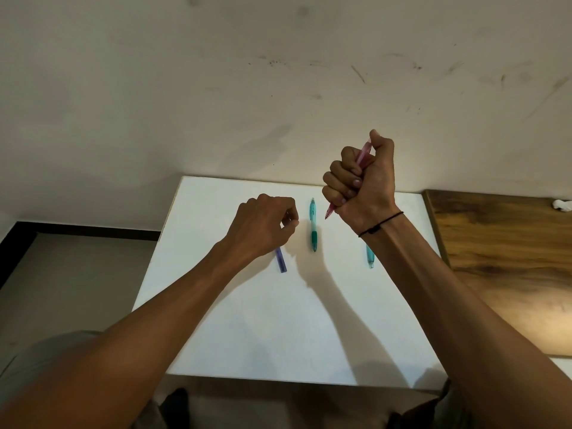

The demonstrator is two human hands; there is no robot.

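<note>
1. Head view: my right hand [362, 184] is clenched in a fist around the translucent pink plastic pen [363, 154] and raised off the white tabletop [278, 335]. The pen runs slantwise through the fist, with its top end poking out by my thumb and its tip showing below my little finger.
2. My left hand [263, 224] sits low over the tabletop, fingers curled above the translucent purple plastic pen [281, 260]. Only the pen's near end sticks out from under the heel of that hand, and I cannot tell whether my fingers actually pinch it.
3. Handling, as I judge it: both pens are light, stiff and smooth, so they could roll or slip. A pinch at mid-barrel should hold well with little force.
4. Looks: each pen is slim with a see-through barrel. The pink one deepens to red at the tip.
5. Between my hands lies a teal plastic pen with a dark green grip [313, 224], apart from both. A light blue plastic pen [370, 260] peeks out from under my right forearm. A brown wooden board [501, 258] lies to the right of that arm.
</note>
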